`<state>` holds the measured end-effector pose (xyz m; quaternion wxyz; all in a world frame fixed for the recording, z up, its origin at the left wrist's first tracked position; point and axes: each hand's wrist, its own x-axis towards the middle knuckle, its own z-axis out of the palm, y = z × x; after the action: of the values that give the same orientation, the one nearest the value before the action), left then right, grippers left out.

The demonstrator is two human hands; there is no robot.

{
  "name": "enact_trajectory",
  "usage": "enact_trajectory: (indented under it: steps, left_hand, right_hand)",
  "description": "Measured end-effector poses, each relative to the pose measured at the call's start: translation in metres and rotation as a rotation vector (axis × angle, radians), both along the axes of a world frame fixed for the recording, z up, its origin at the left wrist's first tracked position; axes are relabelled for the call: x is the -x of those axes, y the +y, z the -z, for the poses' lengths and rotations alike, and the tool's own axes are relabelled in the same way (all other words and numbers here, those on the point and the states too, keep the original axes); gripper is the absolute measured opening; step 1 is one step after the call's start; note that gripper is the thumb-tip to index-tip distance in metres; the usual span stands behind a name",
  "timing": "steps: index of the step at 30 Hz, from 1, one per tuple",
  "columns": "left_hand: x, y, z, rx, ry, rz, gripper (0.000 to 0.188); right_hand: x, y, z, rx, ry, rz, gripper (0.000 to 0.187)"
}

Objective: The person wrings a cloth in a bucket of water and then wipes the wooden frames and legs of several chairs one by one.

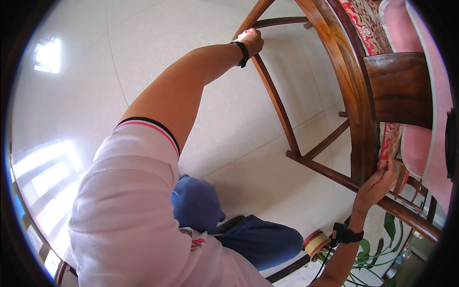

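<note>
A dark, glossy wooden chair (342, 62) with a curved frame fills the upper right, tilted in the view. At its far left corner, my left hand (256, 42) is closed round a slim wooden bar, with a bit of white cloth (245, 34) showing between the fingers and the wood. Most of that cloth is hidden by the hand. My right hand (377, 185) grips the near part of the frame, its fingers together beside the red patterned cushion (389, 143). Both wrists wear black bands.
Pink padded fabric (415, 148) lies over the chair at the right. Pale, shiny floor tiles (229, 124) spread below and reflect window light at the left. A potted plant with green leaves (366, 251) stands near my right forearm. My blue-clad knees (263, 241) are bent close by.
</note>
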<state>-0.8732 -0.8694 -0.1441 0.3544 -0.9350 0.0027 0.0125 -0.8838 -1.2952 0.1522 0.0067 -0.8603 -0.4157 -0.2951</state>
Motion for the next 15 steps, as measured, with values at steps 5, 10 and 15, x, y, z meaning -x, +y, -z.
enact_trajectory:
  steps: [5,10,15]
  left_hand:
    - [0.014,0.012,-0.009,0.346,-0.076,-0.185,0.009]
    - [0.047,0.036,-0.012,0.981,0.065,-0.425,0.031]
    - [0.072,0.053,0.007,1.763,-0.081,-0.858,0.035]
  right_hand:
    - [0.002,0.005,-0.001,-0.020,0.021,-0.008,0.035]
    - [0.004,0.006,-0.002,-0.015,-0.007,-0.033,0.035]
    - [0.006,0.008,-0.003,-0.035,0.028,-0.020,0.035]
